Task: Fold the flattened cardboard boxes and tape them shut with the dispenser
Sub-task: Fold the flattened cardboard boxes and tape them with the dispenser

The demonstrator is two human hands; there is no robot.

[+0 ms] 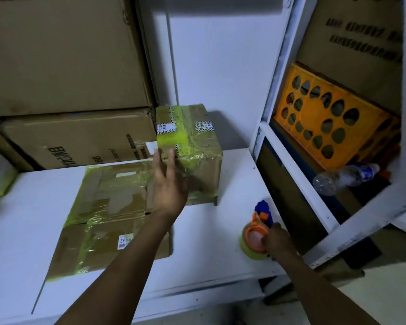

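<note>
**Two hands at work: one reaches to a taped box, one holds the tape dispenser**

One made-up cardboard box (192, 146) stands near the back of a white tabletop (31, 207), wrapped in yellow-green tape and bearing small printed labels. The left grip (169, 184) is stretched out in front of it, wide open with the fingers straight. Its fingertips reach the box's top front edge and its palm lies over the front face. Whether the palm actually presses the cardboard cannot be told.

One tape dispenser (258, 231), orange with a blue tip and loaded with a roll of clear tape, sits on the tabletop's right side, well apart from the box and nearer the viewer. The right grip (278, 238) is curled around its near side, holding it.

Two flattened boxes lie just left of the made-up box, under the left forearm. The upper flattened box (110, 193) overlaps the lower flattened box (99, 249), which reaches toward the tabletop's front edge. Both are streaked with the same yellow-green tape.

Two large cartons (63, 52) are stacked behind them on the left. To the right stands a white shelf frame (279, 109) holding one orange crate (333, 127) with round holes and one clear plastic bottle (345, 177) lying on its side.
</note>
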